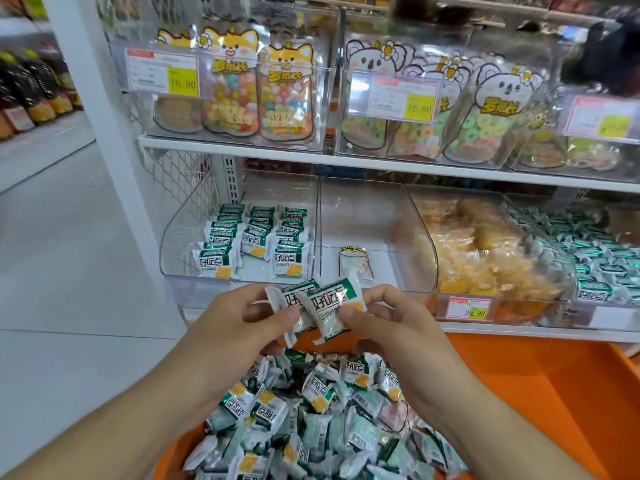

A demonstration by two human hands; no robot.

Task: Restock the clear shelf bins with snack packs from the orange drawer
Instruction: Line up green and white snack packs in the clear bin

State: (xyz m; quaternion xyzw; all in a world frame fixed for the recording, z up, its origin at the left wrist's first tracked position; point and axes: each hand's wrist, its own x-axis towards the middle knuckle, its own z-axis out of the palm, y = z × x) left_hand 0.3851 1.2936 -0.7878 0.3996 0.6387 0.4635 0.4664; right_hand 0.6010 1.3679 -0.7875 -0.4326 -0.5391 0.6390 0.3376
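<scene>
Left hand (242, 327) and right hand (391, 327) each pinch green-white snack packs (329, 306) above the orange drawer (519, 393). Target clear bin (239, 237) lies up and left, nearer the left hand; packs upright, tilted.

We hold two green-and-white snack packs (323, 306) between our left hand (239, 327) and right hand (388, 327), thumbs and fingers pinching them above the orange drawer (540, 386) heaped with loose packs (311, 417). Beyond, at left, the clear bin (180, 237) holds three neat rows of the same packs (256, 237).
</scene>
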